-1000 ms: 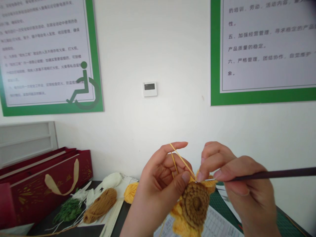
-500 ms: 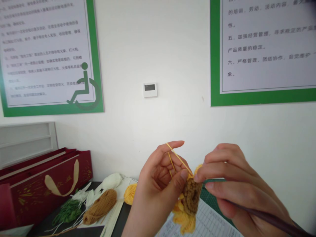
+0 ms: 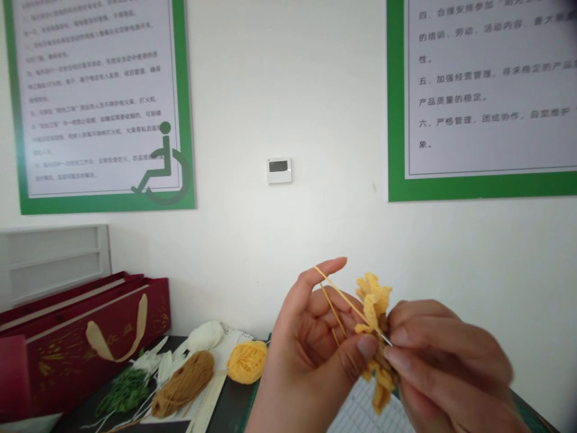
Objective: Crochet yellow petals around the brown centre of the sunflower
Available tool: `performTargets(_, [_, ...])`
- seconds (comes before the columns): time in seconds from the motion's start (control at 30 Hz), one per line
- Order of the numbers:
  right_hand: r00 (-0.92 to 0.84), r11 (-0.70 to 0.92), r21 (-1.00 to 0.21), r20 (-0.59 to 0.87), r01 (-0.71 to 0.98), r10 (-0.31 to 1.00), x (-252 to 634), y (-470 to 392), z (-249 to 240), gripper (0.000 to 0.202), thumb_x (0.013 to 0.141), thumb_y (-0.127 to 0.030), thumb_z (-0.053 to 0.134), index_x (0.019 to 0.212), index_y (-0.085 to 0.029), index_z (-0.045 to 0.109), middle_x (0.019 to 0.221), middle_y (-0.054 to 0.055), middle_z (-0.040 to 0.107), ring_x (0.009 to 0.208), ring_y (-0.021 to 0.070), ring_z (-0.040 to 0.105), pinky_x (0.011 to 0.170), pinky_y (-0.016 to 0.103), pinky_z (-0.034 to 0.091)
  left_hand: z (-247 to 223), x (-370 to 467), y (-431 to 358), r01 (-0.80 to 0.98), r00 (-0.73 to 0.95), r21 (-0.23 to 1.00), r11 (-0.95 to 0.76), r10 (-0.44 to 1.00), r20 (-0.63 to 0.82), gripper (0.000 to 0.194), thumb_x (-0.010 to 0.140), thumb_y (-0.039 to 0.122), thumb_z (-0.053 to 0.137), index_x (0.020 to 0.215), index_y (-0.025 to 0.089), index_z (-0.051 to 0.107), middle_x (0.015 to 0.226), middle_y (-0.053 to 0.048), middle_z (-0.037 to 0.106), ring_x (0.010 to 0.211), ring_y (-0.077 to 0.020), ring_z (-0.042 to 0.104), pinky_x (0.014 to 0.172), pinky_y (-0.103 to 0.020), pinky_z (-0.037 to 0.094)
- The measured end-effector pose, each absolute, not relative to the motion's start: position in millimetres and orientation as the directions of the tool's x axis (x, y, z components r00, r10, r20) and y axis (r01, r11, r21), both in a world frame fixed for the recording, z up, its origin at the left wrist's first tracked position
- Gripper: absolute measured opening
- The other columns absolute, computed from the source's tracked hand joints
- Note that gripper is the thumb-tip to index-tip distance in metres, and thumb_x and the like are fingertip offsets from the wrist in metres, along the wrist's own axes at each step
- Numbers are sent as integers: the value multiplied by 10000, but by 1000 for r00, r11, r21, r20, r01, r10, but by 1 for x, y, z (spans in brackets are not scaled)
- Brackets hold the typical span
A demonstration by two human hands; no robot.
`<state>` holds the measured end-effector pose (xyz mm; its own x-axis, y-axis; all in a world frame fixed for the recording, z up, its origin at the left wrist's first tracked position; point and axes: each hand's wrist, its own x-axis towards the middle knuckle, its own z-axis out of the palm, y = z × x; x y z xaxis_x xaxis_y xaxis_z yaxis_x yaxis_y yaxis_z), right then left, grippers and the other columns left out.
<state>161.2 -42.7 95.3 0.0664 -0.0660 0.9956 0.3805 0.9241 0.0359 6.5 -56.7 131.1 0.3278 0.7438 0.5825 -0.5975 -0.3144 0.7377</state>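
Observation:
A crocheted piece (image 3: 382,304) with yellow ruffled edges and a brown middle is between my hands. My left hand (image 3: 315,343) pinches its left side between thumb and fingers, and a yellow strand (image 3: 340,290) runs over the raised index finger down to the piece. My right hand (image 3: 446,355) grips a thin metal hook (image 3: 386,340), whose tip meets the yellow stitches. The hook's handle is hidden behind the right fingers.
At the lower left lie a yellow yarn ball (image 3: 247,362), a brown skein (image 3: 184,382), green yarn (image 3: 124,390) and white yarn (image 3: 205,335). A red gift bag (image 3: 90,343) stands beside them. Printed paper (image 3: 360,409) lies below my hands.
The crocheted piece has turned, so yellow ruffles now point up. Both hands have shifted right, the right hand also lower. The hook's metal shaft now shows, and more of the yellow ball is visible.

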Motion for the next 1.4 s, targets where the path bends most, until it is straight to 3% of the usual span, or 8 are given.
performTargets(0.1, [205,941,113,961,319,-185,151,-26,90,166,953,-198,652,1031,-295,762,804,31,618,641,183,599,509,361,481,132,11,-58,-620,300,733,-281,778,552,692,719,200,952,1336,268,648,851,0,695,774,-133,649,732,-253,526])
performTargets(0.3, [207,998,56,976,36,-63,146,-13,93,197,908,-78,673,1023,-237,692,821,21,665,707,187,643,576,365,542,128,10,-50,-656,246,726,-207,851,464,743,674,117,943,1350,198,648,817,-4,697,717,-110,631,702,-230,525])
performTargets(0.43, [139,922,194,958,336,-252,144,-15,91,265,897,-2,640,1000,-238,702,868,8,673,722,156,657,599,332,571,128,12,-48,-644,191,725,-244,867,461,662,714,102,899,1325,165,653,827,-11,700,739,-110,625,733,-236,532])
performTargets(0.63, [5,702,248,941,667,-337,143,-32,96,180,918,-43,648,1036,-171,697,920,50,722,834,154,717,725,284,630,129,11,-45,-375,-3,694,-614,750,662,545,862,96,757,1357,262,601,835,27,656,721,-112,610,633,-203,515])
performTargets(0.73, [60,802,132,977,582,-204,147,-39,98,151,930,-74,642,1036,-173,685,890,48,721,813,157,710,678,269,613,127,4,-39,-325,10,693,-644,730,683,468,866,89,736,1295,261,663,846,19,633,741,-113,603,659,-206,514])
performTargets(0.87, [254,956,-220,953,196,167,149,-45,103,98,1014,-173,564,1011,-218,651,750,5,651,590,115,610,501,225,511,127,-5,-35,-450,199,718,-532,724,661,489,835,100,794,1287,255,694,832,3,658,715,-104,574,638,-196,477])
performTargets(1.03, [220,812,-538,784,-226,580,151,-44,114,216,1006,-348,622,844,-212,666,629,-17,592,467,75,525,425,165,425,131,-10,-39,-541,344,772,-334,750,565,477,797,116,846,1246,233,733,858,-10,647,734,-110,589,665,-224,482])
performTargets(1.4, [61,517,-656,585,-550,808,143,-39,113,337,936,-412,721,726,-192,575,620,-25,582,507,68,501,485,156,432,128,-9,-33,-583,407,782,-221,754,516,444,778,169,864,1207,212,755,893,-40,630,806,-173,622,732,-302,495])
